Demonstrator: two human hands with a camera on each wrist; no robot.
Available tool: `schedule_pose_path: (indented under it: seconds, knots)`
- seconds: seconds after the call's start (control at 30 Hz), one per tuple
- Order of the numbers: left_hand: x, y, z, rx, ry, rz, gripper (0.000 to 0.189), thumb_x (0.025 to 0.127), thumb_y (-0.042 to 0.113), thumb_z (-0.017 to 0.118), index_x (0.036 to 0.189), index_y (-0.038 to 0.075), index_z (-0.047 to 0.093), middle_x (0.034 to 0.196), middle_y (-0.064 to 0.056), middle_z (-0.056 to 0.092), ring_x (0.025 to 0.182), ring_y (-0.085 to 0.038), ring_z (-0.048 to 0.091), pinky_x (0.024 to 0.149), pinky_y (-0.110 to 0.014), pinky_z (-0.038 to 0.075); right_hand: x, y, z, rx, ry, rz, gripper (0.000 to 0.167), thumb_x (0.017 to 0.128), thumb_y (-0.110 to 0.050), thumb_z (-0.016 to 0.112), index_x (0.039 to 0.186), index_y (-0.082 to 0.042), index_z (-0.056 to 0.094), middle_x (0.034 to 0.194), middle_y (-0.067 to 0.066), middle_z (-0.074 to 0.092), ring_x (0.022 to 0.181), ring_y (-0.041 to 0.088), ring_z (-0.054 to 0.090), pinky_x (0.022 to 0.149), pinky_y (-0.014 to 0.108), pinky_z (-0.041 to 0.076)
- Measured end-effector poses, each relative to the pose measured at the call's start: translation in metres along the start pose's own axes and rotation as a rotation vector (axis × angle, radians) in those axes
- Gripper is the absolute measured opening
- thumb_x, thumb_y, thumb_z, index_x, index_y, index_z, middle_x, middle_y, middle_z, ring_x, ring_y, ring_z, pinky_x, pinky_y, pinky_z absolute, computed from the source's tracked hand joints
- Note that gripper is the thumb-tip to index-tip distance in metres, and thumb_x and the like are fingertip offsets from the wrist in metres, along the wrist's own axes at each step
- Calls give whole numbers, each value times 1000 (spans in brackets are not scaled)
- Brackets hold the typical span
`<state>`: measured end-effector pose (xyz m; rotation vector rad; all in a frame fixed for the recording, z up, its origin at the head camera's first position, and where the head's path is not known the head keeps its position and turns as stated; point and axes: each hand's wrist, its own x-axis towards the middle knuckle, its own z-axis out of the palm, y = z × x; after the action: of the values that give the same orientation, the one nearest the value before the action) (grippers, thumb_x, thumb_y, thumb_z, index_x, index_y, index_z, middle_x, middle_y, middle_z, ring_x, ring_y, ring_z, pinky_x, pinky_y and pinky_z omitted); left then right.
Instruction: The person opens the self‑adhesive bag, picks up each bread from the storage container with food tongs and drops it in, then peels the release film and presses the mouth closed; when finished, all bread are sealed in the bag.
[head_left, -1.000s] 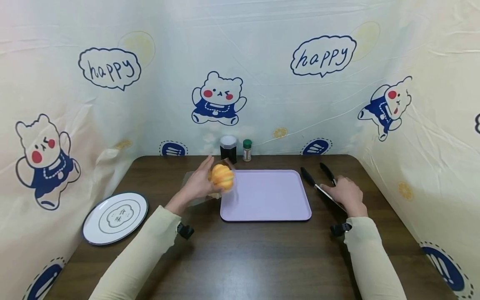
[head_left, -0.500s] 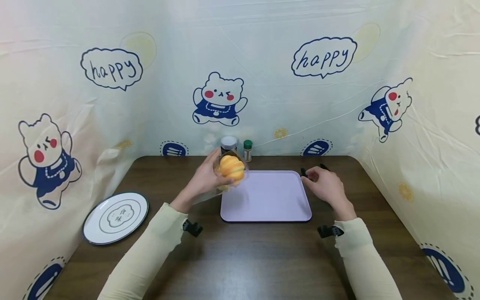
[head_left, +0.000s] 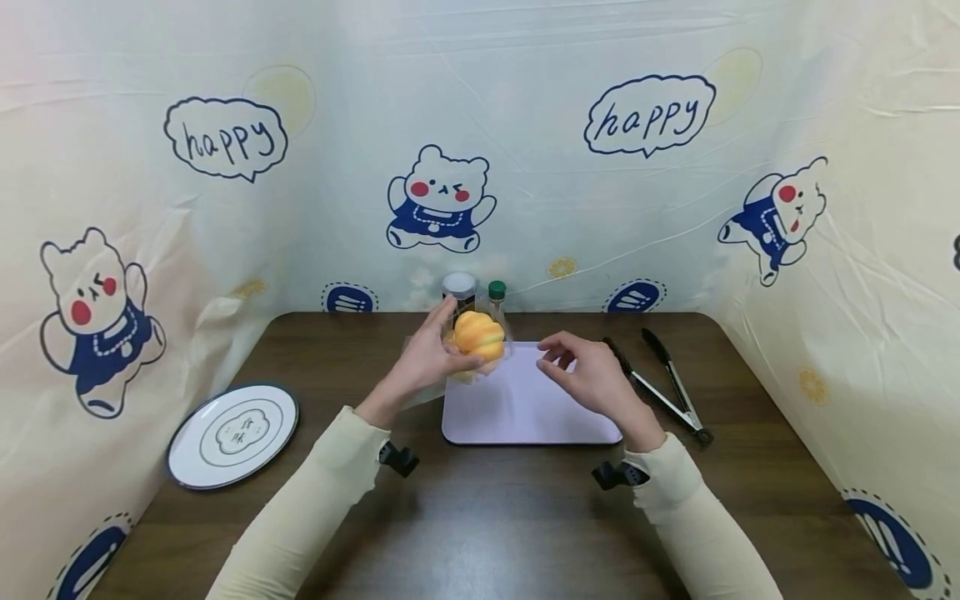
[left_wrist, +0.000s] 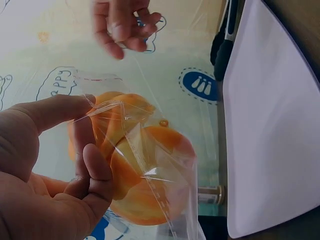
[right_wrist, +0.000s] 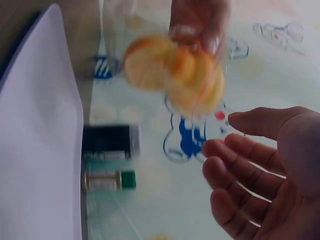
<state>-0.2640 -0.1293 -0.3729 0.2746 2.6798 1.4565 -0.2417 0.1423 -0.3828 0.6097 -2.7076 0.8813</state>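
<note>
My left hand point(head_left: 423, 358) holds up a clear plastic bag point(left_wrist: 172, 172) over the left part of the lilac tray point(head_left: 540, 421). Inside the bag are orange-yellow bread rolls point(head_left: 480, 333) with ridged, twisted tops; the left wrist view shows thumb and fingers pinching the plastic beside them. My right hand point(head_left: 588, 375) hangs above the tray's right side, fingers loosely bent around nothing, a gap away from the bag. In the right wrist view that same hand point(right_wrist: 255, 170) faces the blurred rolls point(right_wrist: 175, 75).
Black-handled metal tongs point(head_left: 678, 392) lie spread on the table right of the tray. A white plate point(head_left: 195, 454) with a dark rim is at the left. Behind the bag stand a dark jar point(head_left: 459, 285) with a pale lid and a green-capped spice bottle point(head_left: 497, 292).
My right hand has left the tongs and moved left to above the tray. My left hand has carried the bagged rolls a little to the right, over the tray's left part.
</note>
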Motion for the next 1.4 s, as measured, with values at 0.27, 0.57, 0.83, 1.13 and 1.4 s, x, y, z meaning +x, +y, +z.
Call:
schedule_pose_path:
  seconds: [0.27, 0.57, 0.83, 1.13, 1.4]
  knots:
    - [0, 4, 4, -3, -24, 16, 110, 79, 29, 85, 161, 26, 12, 170, 1, 7, 76, -17, 69, 69, -27, 59, 7, -29, 18, 33, -38, -155, 24, 93, -26, 71, 116, -20, 68, 85, -6, 74, 69, 5, 60, 59, 21, 50]
    - [2, 2, 2, -61, -46, 21, 107, 81, 40, 82, 161, 27, 13, 169, -2, 10, 89, -18, 74, 86, -35, 60, 13, -33, 21, 46, 20, -191, 11, 97, -28, 66, 98, -18, 71, 84, -5, 72, 73, 7, 61, 63, 22, 51]
    - [2, -2, -3, -150, -8, 65, 89, 90, 52, 68, 159, 16, 24, 161, -7, 35, 89, -30, 75, 88, -46, 59, 16, -23, 7, 118, 123, -132, 11, 98, -24, 65, 101, -15, 67, 93, 1, 74, 77, 14, 67, 69, 31, 59]
    - [2, 0, -1, -217, 31, 48, 51, 97, 22, 62, 146, 12, 51, 122, -14, 70, 96, -37, 72, 71, -31, 60, 18, -21, 2, 247, 173, -123, 12, 100, -24, 61, 105, -14, 66, 95, 3, 75, 83, 19, 74, 69, 34, 59]
    - [2, -4, 2, -323, -15, 26, 35, 102, 12, 54, 136, 6, 52, 130, -15, 67, 95, -29, 74, 79, -36, 62, 19, -24, 0, 274, 219, -101, 12, 100, -24, 61, 104, -13, 65, 95, 6, 75, 80, 19, 74, 63, 32, 54]
